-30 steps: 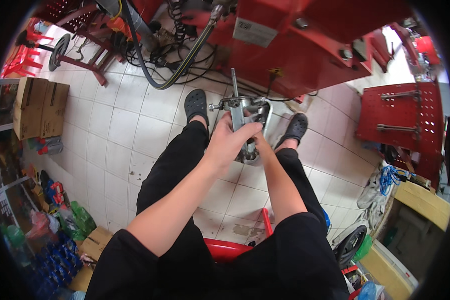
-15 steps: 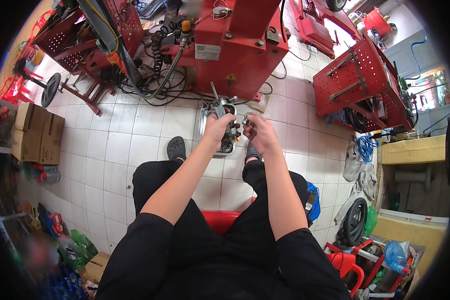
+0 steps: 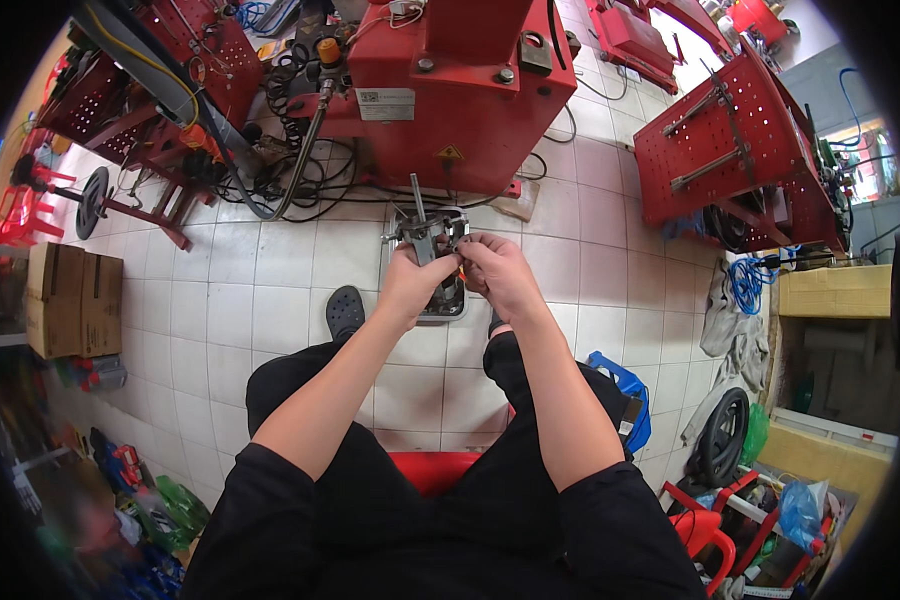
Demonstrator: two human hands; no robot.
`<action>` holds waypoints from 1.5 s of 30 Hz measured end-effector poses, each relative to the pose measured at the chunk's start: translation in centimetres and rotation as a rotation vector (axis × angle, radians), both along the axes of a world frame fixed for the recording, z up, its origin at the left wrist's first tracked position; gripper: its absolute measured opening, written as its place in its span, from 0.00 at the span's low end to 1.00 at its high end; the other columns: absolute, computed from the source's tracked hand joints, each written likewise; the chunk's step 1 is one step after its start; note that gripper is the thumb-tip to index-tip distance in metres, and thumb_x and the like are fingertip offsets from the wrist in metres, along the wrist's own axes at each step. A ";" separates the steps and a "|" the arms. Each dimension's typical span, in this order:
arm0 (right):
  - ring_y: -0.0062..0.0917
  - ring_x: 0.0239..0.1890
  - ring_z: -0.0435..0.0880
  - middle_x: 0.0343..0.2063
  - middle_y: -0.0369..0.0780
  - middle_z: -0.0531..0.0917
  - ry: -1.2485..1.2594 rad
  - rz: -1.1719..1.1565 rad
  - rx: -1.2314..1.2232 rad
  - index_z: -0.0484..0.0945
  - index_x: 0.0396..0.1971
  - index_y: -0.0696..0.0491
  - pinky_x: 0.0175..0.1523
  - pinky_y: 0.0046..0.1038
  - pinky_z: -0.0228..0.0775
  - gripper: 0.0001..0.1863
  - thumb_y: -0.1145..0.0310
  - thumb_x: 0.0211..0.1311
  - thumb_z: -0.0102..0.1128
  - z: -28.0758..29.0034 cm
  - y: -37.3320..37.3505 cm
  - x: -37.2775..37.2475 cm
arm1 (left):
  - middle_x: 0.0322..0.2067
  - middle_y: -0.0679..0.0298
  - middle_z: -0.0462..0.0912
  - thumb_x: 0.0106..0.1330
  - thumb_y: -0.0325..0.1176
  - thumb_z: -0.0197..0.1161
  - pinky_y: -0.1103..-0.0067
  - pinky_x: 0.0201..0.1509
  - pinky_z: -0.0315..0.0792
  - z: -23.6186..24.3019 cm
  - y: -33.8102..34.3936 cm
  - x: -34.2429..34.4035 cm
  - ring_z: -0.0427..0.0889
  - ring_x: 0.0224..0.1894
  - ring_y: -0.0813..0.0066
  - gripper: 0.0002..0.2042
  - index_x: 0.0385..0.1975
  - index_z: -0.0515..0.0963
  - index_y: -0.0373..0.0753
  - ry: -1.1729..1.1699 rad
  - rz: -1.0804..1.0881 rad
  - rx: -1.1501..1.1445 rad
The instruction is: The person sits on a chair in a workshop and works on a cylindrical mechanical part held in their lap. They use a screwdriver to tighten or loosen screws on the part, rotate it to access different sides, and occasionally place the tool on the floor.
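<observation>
My left hand (image 3: pixel 413 288) is wrapped round a grey metal mechanical assembly (image 3: pixel 425 243), with a thin shaft pointing up and away from me. My right hand (image 3: pixel 500 276) is closed at the assembly's right side, fingertips pinched together against or very near it. Whatever small piece those fingers hold is mostly hidden; a small metal part showed there earlier. Beneath both hands a shallow metal tray (image 3: pixel 438 319) lies on the floor between my feet, with dark metal pieces in it that I cannot make out.
A big red machine (image 3: pixel 460 130) stands just beyond the tray, cables and a hose (image 3: pixel 295 190) on the floor at its left. A red perforated cart (image 3: pixel 735 150) is at the right. Cardboard boxes (image 3: pixel 70 300) stand at far left, and a blue item (image 3: pixel 625 395) lies beside my right knee.
My right hand has moved left, bringing its fingertips from beside the metal assembly up against or close to it. The assembly in my left hand has shifted slightly left and its shaft looks more upright.
</observation>
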State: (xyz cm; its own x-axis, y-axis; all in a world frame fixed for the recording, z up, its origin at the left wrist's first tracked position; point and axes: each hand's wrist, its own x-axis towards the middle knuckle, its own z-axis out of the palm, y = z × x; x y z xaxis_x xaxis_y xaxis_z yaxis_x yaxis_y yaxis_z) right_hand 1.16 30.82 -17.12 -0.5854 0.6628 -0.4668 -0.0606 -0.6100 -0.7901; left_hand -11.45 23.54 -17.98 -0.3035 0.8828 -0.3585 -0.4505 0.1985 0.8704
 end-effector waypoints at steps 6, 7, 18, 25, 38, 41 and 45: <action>0.10 0.14 0.59 0.13 0.27 0.67 -0.019 0.006 0.013 0.73 0.29 0.56 0.20 0.16 0.49 0.06 0.70 0.60 0.55 1.2 0.0 0.0 | 0.33 0.63 0.79 0.56 0.24 0.62 0.81 0.39 0.72 -0.4 -0.1 0.6 0.78 0.34 0.78 0.13 0.41 0.71 0.35 0.025 0.069 0.043; 0.10 0.14 0.59 0.13 0.27 0.67 -0.015 0.010 0.025 0.73 0.29 0.57 0.20 0.16 0.48 0.06 0.69 0.60 0.55 1.2 0.0 -0.1 | 0.33 0.63 0.79 0.56 0.24 0.62 0.81 0.39 0.72 -0.5 -0.1 0.5 0.78 0.34 0.78 0.13 0.41 0.71 0.35 0.034 0.078 0.062; 0.09 0.14 0.61 0.19 0.30 0.73 -0.084 0.066 0.160 0.72 0.30 0.56 0.18 0.15 0.49 0.09 0.65 0.61 0.57 1.5 -0.6 -0.1 | 0.33 0.66 0.78 0.57 0.23 0.59 0.80 0.39 0.72 -0.5 -0.5 0.8 0.78 0.35 0.79 0.12 0.41 0.71 0.36 -0.003 0.173 0.116; 0.08 0.11 0.54 0.17 0.27 0.68 -0.028 -0.115 0.034 0.72 0.32 0.54 0.15 0.16 0.43 0.09 0.63 0.65 0.52 2.9 -0.4 0.3 | 0.30 0.65 0.77 0.56 0.23 0.58 0.80 0.34 0.73 -0.1 -0.1 -0.2 0.78 0.29 0.76 0.11 0.39 0.70 0.37 -0.105 0.179 0.126; 0.15 0.23 0.71 0.22 0.38 0.77 -0.312 0.011 0.683 0.76 0.36 0.63 0.28 0.19 0.64 0.09 0.74 0.59 0.51 4.4 -2.3 -0.3 | 0.30 0.69 0.78 0.55 0.23 0.60 0.83 0.37 0.71 0.9 -0.2 -0.1 0.77 0.31 0.80 0.11 0.38 0.73 0.36 -0.003 0.100 0.093; 0.15 0.22 0.72 0.22 0.39 0.77 -0.335 -0.037 0.838 0.76 0.33 0.62 0.27 0.19 0.64 0.08 0.73 0.59 0.52 3.4 -2.2 -0.3 | 0.29 0.70 0.78 0.54 0.22 0.60 0.84 0.38 0.70 0.7 -0.3 0.0 0.77 0.32 0.82 0.11 0.38 0.73 0.36 0.004 0.093 0.115; 0.15 0.25 0.75 0.23 0.39 0.78 -0.349 -0.026 0.799 0.76 0.34 0.62 0.30 0.20 0.67 0.08 0.73 0.59 0.52 3.8 -2.2 -0.3 | 0.31 0.69 0.78 0.55 0.22 0.61 0.83 0.41 0.71 0.3 -0.4 0.0 0.78 0.33 0.81 0.12 0.39 0.73 0.36 0.038 0.082 0.131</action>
